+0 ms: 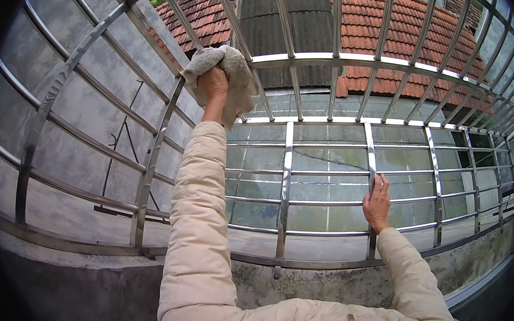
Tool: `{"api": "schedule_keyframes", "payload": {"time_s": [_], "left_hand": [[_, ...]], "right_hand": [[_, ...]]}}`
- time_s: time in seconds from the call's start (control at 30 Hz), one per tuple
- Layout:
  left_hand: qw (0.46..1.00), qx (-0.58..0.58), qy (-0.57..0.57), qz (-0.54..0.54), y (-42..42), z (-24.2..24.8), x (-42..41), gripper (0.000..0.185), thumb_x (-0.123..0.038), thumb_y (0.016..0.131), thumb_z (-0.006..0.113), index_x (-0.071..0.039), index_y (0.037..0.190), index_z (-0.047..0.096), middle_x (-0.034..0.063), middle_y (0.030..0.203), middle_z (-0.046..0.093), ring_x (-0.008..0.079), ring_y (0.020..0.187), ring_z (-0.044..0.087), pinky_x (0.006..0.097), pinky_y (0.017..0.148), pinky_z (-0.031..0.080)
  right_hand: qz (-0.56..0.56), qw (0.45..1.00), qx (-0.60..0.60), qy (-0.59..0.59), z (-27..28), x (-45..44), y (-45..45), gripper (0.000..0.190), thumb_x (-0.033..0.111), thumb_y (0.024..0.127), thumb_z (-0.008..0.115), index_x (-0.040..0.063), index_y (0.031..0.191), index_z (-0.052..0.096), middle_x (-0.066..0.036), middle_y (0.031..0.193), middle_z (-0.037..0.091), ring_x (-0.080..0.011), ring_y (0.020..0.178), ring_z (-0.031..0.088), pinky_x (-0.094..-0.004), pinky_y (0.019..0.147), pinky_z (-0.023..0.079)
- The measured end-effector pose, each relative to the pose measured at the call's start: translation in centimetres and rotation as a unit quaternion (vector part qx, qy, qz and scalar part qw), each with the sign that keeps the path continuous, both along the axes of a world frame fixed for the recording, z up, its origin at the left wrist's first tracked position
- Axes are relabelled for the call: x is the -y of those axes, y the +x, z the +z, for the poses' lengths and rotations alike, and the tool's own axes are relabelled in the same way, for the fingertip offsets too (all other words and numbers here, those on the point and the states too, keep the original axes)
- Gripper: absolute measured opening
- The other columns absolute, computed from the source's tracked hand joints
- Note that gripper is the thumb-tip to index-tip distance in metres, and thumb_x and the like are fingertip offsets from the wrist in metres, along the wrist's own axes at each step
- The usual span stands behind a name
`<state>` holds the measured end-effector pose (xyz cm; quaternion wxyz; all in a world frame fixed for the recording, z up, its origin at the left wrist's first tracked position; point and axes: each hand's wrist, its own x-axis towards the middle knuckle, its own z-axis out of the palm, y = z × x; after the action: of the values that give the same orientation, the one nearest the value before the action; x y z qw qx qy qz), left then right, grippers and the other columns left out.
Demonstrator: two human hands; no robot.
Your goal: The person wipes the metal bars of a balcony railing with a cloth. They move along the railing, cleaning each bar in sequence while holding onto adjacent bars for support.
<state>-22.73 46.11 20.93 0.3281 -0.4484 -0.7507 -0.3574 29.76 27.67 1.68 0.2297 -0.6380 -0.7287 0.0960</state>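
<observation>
My left hand (213, 84) is stretched far forward and holds a bunched grey terry cloth (239, 73). The cloth covers part of the stainless-steel window grille (317, 58) at its left corner, where the top rail meets the side. Lower and to the right, my right hand (377, 204) grips an upright flat steel bar (370, 151) of the grille, thumb on one side and fingers on the other. Both arms wear a cream padded sleeve (198, 219). The cloth hides the rail behind it.
A concrete ledge (311, 278) runs beneath the grille. To the left, a grey plastered wall (79, 147) stands beyond the bars, with a thin metal bracket (113, 144) on it. Outside lie a wet paved surface (332, 191), red tiled roofs (401, 36) and a dark corrugated roof (285, 27).
</observation>
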Motion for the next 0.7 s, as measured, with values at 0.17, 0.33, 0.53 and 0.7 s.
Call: {"api": "schedule_keyframes", "payload": {"time_s": [0.17, 0.33, 0.53, 0.7], "left_hand": [[0.993, -0.075, 0.086, -0.015, -0.1, 0.3, 0.9, 0.020, -0.020, 0.086, 0.056, -0.007, 0.096, 0.068, 0.0178, 0.088, 0.070, 0.0366, 0.079, 0.068, 0.0463, 0.071, 0.053], [0.996, -0.076, 0.046, -0.014, 0.8, 1.7, 2.8, 0.020, -0.014, 0.085, 0.056, -0.006, 0.097, 0.069, 0.0173, 0.087, 0.070, 0.0351, 0.078, 0.068, 0.0442, 0.072, 0.054], [0.994, -0.082, -0.076, -0.012, 3.5, 1.2, 6.5, 0.013, -0.015, 0.080, 0.061, -0.008, 0.081, 0.072, 0.0134, 0.077, 0.070, 0.0324, 0.075, 0.069, 0.0424, 0.069, 0.054], [0.970, 0.143, -0.093, -0.174, 9.9, -3.5, 9.9, 0.020, -0.012, 0.082, 0.060, -0.002, 0.096, 0.070, 0.0187, 0.094, 0.070, 0.0353, 0.093, 0.067, 0.0409, 0.086, 0.051]], "right_hand": [[0.003, 1.000, 0.008, 0.026, -0.2, -0.1, 0.1, 0.064, 0.008, 0.075, 0.061, 0.005, 0.136, 0.040, -0.017, 0.141, 0.037, -0.0375, 0.106, 0.057, -0.0467, 0.085, 0.045], [-0.001, 1.000, 0.006, 0.026, -0.1, -0.1, 0.0, 0.064, 0.009, 0.075, 0.062, 0.005, 0.135, 0.041, -0.017, 0.140, 0.037, -0.0374, 0.108, 0.057, -0.0467, 0.085, 0.045], [0.000, 1.000, 0.004, 0.025, -0.1, 0.0, 0.0, 0.062, 0.008, 0.075, 0.062, 0.004, 0.134, 0.041, -0.017, 0.139, 0.038, -0.0370, 0.110, 0.056, -0.0467, 0.085, 0.045], [0.003, 1.000, 0.003, 0.021, -0.2, 0.0, 0.1, 0.062, 0.010, 0.076, 0.062, 0.004, 0.134, 0.042, -0.017, 0.139, 0.038, -0.0368, 0.111, 0.056, -0.0459, 0.085, 0.046]]}}
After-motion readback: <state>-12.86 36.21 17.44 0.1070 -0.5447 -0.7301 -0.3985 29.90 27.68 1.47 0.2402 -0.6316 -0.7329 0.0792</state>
